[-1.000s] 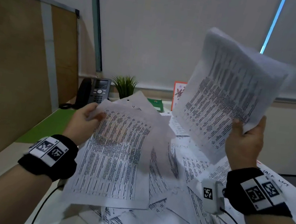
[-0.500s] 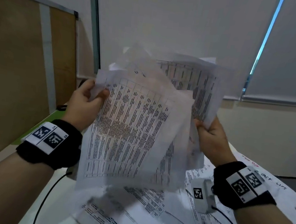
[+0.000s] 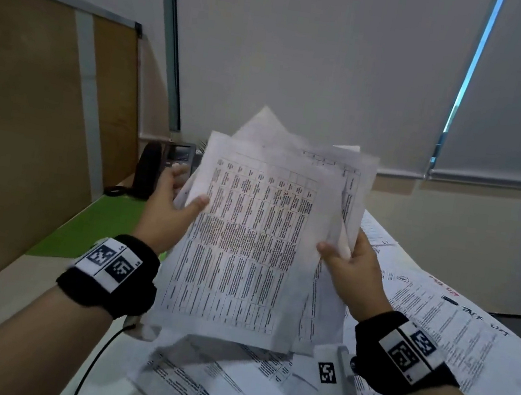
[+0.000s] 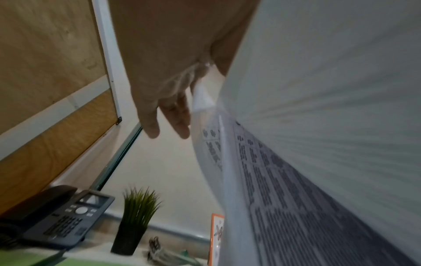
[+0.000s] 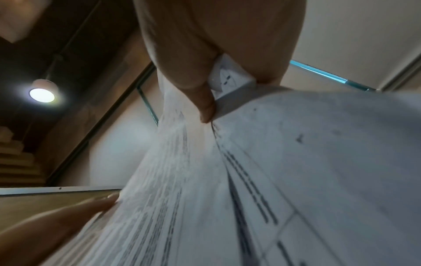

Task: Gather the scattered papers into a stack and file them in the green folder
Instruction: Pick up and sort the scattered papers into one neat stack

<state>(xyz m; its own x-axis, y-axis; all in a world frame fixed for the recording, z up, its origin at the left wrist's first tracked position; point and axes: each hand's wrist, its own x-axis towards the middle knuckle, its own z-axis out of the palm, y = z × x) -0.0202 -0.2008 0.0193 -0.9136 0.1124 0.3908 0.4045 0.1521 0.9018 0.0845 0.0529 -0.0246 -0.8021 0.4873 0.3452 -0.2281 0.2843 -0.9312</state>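
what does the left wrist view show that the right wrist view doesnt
Only the left wrist view shows the desk phone, the potted plant, an orange-edged card and the wooden panel. Only the right wrist view shows a lit ceiling lamp and the right hand pinching the papers' edge, thumb on top. Both share the held papers and the left hand.

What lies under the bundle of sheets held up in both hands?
Under the held bundle more printed papers lie scattered over the desk. The green folder is not visible; whether it lies beneath them cannot be told.
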